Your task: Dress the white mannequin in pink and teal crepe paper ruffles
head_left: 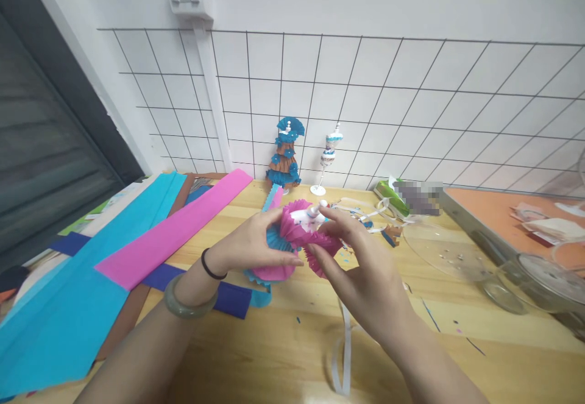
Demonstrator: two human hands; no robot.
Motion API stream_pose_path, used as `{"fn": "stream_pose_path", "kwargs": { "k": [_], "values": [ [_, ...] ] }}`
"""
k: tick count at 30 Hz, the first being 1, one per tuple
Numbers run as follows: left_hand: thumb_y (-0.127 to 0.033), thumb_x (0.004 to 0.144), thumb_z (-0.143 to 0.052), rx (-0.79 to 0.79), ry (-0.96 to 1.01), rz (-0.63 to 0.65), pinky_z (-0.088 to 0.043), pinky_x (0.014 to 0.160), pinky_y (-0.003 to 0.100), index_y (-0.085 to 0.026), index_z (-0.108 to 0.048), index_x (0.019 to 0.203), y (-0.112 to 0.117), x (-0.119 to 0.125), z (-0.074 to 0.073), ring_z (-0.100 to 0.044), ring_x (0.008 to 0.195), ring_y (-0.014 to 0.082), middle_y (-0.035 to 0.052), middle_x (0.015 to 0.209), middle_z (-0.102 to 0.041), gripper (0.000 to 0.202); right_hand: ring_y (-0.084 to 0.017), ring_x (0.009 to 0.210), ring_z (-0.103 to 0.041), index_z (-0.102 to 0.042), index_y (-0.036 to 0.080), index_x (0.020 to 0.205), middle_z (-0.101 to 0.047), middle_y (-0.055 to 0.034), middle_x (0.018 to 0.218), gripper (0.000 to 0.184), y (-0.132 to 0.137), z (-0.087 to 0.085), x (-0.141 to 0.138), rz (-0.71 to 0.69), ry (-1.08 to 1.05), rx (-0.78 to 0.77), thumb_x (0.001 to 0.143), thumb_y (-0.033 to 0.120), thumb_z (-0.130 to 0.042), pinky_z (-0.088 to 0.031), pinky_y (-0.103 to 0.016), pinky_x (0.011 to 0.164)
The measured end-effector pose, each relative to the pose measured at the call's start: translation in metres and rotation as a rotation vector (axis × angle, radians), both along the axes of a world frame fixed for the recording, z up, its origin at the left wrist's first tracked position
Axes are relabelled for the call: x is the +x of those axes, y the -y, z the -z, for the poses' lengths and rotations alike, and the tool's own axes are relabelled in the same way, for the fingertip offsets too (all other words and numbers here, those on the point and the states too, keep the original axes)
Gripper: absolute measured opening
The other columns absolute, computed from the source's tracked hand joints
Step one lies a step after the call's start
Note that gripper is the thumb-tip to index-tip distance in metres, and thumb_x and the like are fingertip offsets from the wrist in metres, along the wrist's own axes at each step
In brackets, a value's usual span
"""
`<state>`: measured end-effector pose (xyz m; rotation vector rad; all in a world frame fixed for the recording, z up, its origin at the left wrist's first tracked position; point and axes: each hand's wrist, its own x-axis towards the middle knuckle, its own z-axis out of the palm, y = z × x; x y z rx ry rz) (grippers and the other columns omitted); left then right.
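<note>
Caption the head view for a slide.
Both hands, left hand and right hand, hold a pink pleated paper doll.

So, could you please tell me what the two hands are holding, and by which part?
Both hold a pink pleated paper doll dress: left hand grips its lower skirt, right hand pinches the upper ruffle.

Your wooden bench [292,343] is carrying crepe paper sheets along its left side: a pink sheet [173,233] is lying over a blue sheet [68,306]. A white ribbon [342,355] is trailing near you. Two paper-dress dolls [284,154] are standing at the wall, and a green glue gun [393,197] is resting to the right.
</note>
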<state>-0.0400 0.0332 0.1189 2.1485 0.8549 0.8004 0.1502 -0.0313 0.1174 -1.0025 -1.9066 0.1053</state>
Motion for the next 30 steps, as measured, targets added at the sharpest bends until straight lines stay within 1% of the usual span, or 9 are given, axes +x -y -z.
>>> {"fn": "stream_pose_path", "kwargs": {
  "k": [3,5,10,14,18,22,23,27,30],
  "values": [
    [-0.042,0.063,-0.077,-0.037,0.030,0.006,-0.051,0.086,0.036,-0.021,-0.047,0.129,0.001,0.001,-0.001,-0.060,0.102,0.0261,0.0074,0.112,-0.065,0.076,-0.017,0.082,-0.059,-0.038,0.025,0.133,-0.060,-0.0045,0.095,0.050,0.000,0.000,0.000,0.003,0.004,0.015,0.087,0.013,-0.053,-0.051,-0.034,0.074],
    [-0.042,0.065,-0.076,-0.052,0.044,0.006,-0.052,0.084,0.035,-0.021,-0.048,0.129,0.002,0.002,-0.001,-0.061,0.101,0.0253,0.0069,0.110,-0.066,0.073,-0.017,0.081,-0.059,-0.038,0.025,0.132,-0.059,-0.0040,0.093,0.049,0.001,0.000,-0.001,0.003,0.006,0.027,0.087,0.013,-0.053,-0.051,-0.034,0.075],
    [-0.041,0.066,-0.075,-0.028,0.062,0.005,-0.052,0.084,0.035,-0.020,-0.052,0.125,0.004,0.004,-0.002,-0.063,0.097,0.0249,0.0068,0.105,-0.068,0.067,-0.017,0.082,-0.059,-0.039,0.026,0.131,-0.059,-0.0043,0.093,0.048,0.001,0.000,-0.002,0.003,0.001,0.021,0.087,0.014,-0.053,-0.052,-0.035,0.075],
    [-0.042,0.067,-0.074,-0.042,0.099,0.042,-0.052,0.084,0.035,-0.020,-0.048,0.130,-0.001,0.001,0.001,-0.062,0.100,0.0260,0.0078,0.109,-0.066,0.071,-0.018,0.085,-0.059,-0.039,0.025,0.131,-0.061,-0.0055,0.098,0.048,0.001,0.000,-0.001,-0.004,-0.005,0.001,0.087,0.014,-0.053,-0.051,-0.036,0.077],
    [-0.043,0.073,-0.069,-0.022,0.138,0.088,-0.049,0.087,0.035,-0.019,-0.051,0.127,-0.006,-0.003,0.005,-0.061,0.102,0.0257,0.0081,0.113,-0.065,0.062,-0.020,0.093,-0.060,-0.040,0.025,0.131,-0.062,-0.0063,0.104,0.047,0.002,-0.001,0.000,-0.011,-0.012,-0.046,0.087,0.015,-0.053,-0.050,-0.040,0.083],
    [-0.038,0.068,-0.074,-0.011,0.088,0.044,-0.048,0.091,0.036,-0.020,-0.043,0.133,-0.005,-0.003,0.005,-0.060,0.105,0.0254,0.0088,0.118,-0.063,0.074,-0.020,0.092,-0.060,-0.040,0.025,0.131,-0.062,-0.0071,0.106,0.046,0.003,-0.001,0.000,-0.003,-0.023,-0.058,0.087,0.016,-0.052,-0.051,-0.041,0.083],
    [-0.036,0.068,-0.073,-0.011,0.079,0.037,-0.048,0.091,0.036,-0.020,-0.042,0.134,-0.005,-0.002,0.005,-0.060,0.105,0.0250,0.0089,0.117,-0.063,0.074,-0.020,0.091,-0.060,-0.041,0.025,0.131,-0.062,-0.0070,0.105,0.046,0.003,-0.001,-0.001,0.001,-0.024,-0.060,0.087,0.015,-0.052,-0.051,-0.042,0.083],
    [-0.034,0.072,-0.069,0.030,0.040,0.005,-0.049,0.088,0.035,-0.019,-0.050,0.126,-0.004,0.001,0.004,-0.060,0.103,0.0240,0.0082,0.115,-0.064,0.059,-0.021,0.092,-0.060,-0.041,0.025,0.130,-0.061,-0.0080,0.109,0.046,0.003,-0.001,-0.001,-0.002,-0.029,-0.049,0.087,0.016,-0.053,-0.051,-0.042,0.082],
    [-0.035,0.074,-0.067,0.078,0.011,0.004,-0.050,0.083,0.033,-0.019,-0.055,0.118,-0.004,0.004,0.004,-0.061,0.096,0.0218,0.0055,0.107,-0.066,0.048,-0.022,0.094,-0.060,-0.042,0.025,0.130,-0.061,-0.0085,0.110,0.046,0.003,-0.001,-0.002,0.003,-0.019,-0.043,0.086,0.017,-0.054,-0.051,-0.041,0.081]
  ]
}}
